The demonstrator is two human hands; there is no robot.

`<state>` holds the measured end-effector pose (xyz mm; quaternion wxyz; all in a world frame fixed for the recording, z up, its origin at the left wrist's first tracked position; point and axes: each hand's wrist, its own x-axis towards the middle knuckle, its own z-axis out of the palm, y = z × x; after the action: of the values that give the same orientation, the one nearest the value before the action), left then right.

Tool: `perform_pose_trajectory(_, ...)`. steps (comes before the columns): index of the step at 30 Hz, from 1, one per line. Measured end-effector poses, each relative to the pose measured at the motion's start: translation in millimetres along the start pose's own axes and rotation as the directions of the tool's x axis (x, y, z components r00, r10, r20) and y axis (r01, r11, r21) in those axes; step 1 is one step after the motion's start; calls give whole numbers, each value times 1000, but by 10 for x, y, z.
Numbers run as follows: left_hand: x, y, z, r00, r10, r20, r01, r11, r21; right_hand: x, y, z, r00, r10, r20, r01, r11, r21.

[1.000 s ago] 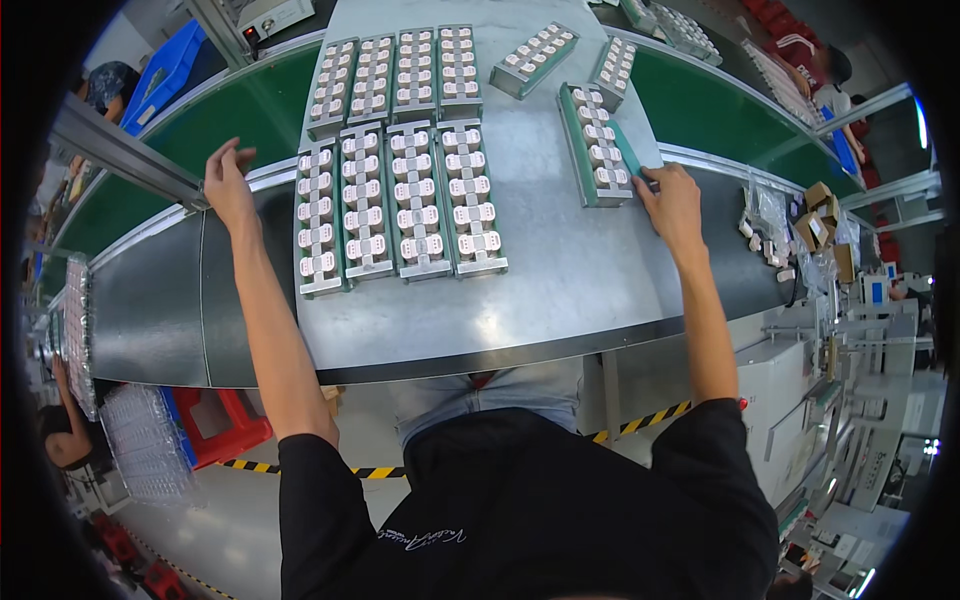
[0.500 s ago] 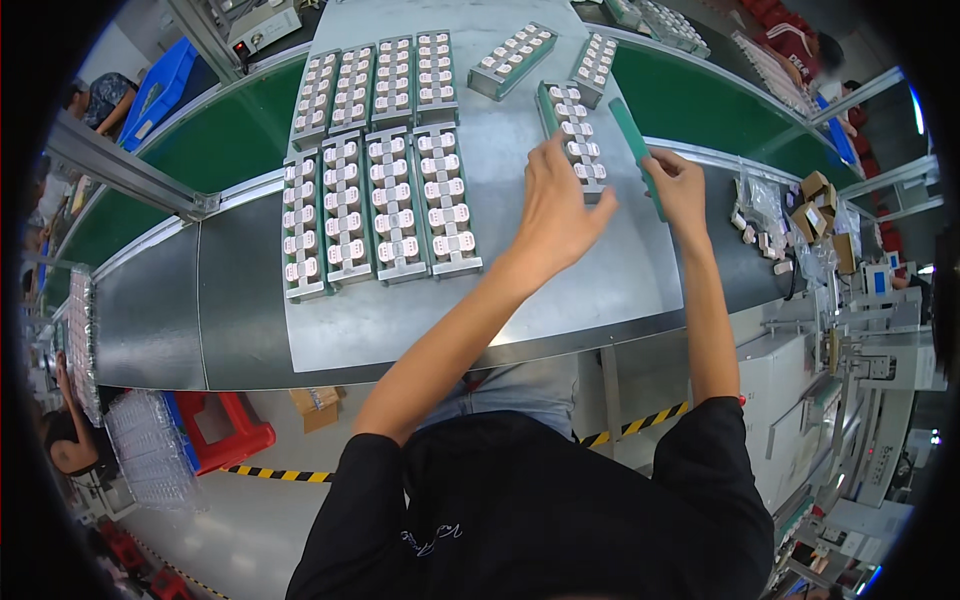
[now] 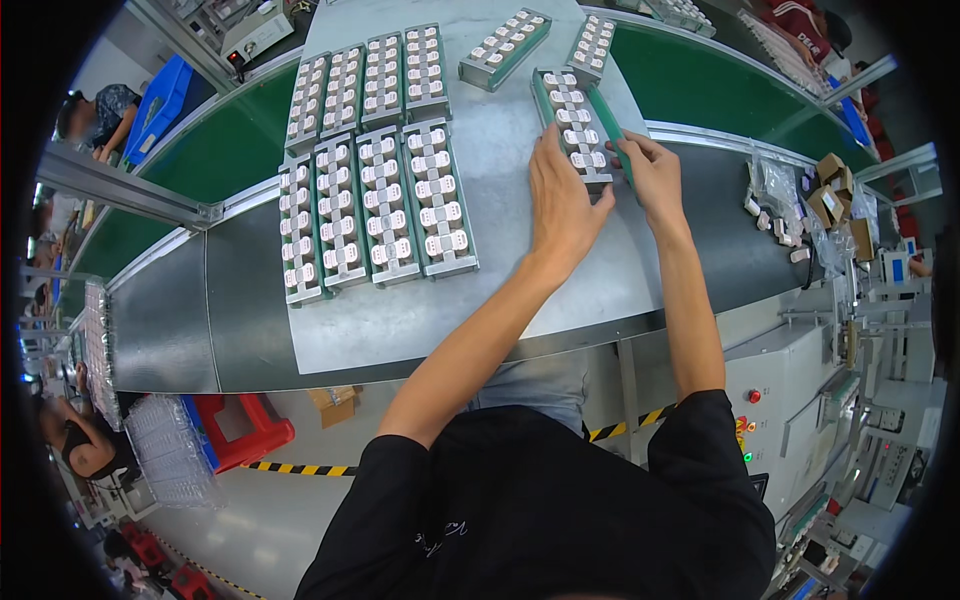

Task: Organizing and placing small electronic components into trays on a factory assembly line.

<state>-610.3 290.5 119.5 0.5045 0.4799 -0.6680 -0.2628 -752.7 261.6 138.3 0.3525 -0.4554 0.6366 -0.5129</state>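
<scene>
A narrow metal rack [image 3: 574,117] holds a row of white blocks with rounded caps, and a green strip runs along its left side. My left hand [image 3: 562,200] spans the rack's near end, fingers along its left side and thumb by the near right corner. A long green strip [image 3: 606,122] is pinched near its lower end by my right hand [image 3: 652,178]. That strip stands on edge close along the rack's right side; whether they touch is hard to tell.
Several similar filled racks [image 3: 435,200] stand in two rows on the left of the metal-topped table [image 3: 380,335]. Two more, a tilted rack [image 3: 506,48] and another rack [image 3: 592,48], lie beyond my hands. Plastic bags [image 3: 778,190] and small cartons [image 3: 830,195] sit at the right.
My right hand has brought the green strip leftward, up to the rack's right side. My left hand has settled from above onto the rack's near end. The whole view has shifted slightly.
</scene>
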Motion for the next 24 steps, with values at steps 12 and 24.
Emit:
perform_pose_trajectory(12, 0, -1, -18, 1000, -16, -4, 16, 1000, 1, 106, 19, 300, 999, -49, 2, 48, 998, 47)
perform_pose_trajectory(24, 14, -46, -5, 996, 80, -28, -79, 996, 39, 203, 159, 162, 974, -106, 198, 81, 988, 132)
